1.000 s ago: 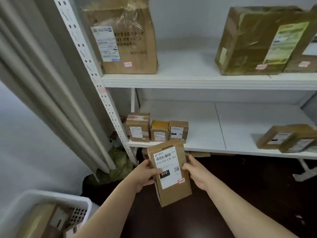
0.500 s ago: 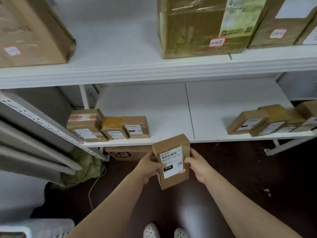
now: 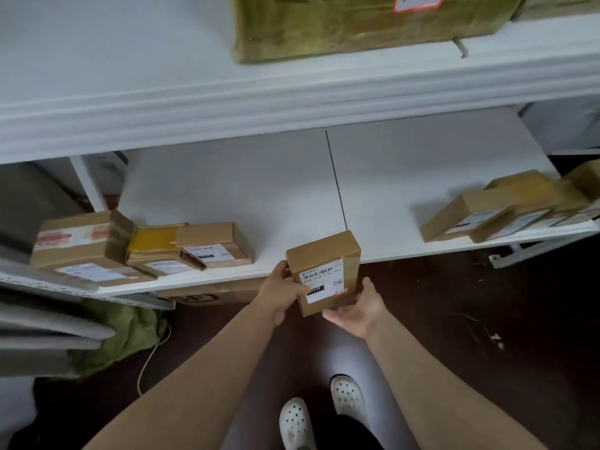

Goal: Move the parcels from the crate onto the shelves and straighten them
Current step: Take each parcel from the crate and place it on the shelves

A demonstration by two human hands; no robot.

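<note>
I hold a small brown parcel point(image 3: 326, 271) with a white barcode label at the front edge of the lower shelf point(image 3: 285, 196). My left hand point(image 3: 281, 290) grips its left side, thumb on the label. My right hand point(image 3: 358, 308) cups its lower right corner from beneath. The parcel's far end reaches just over the shelf edge. Three parcels point(image 3: 139, 246) stand in a row at the shelf's left end. Several flat parcels point(image 3: 506, 206) lie at an angle at its right end. The crate is out of view.
The upper shelf point(image 3: 162, 92) overhangs close above, with a large taped box point(image 3: 357, 24) on it. A cardboard box point(image 3: 207, 295) sits under the lower shelf. A green cloth point(image 3: 126, 332) and a white cable point(image 3: 147, 362) lie on the dark floor at left. My white shoes point(image 3: 321, 414) are below.
I have stepped closer to the shelves and the crate has left the view. The parcel has gone forward to the lower shelf's front edge. My right hand has slid under its corner.
</note>
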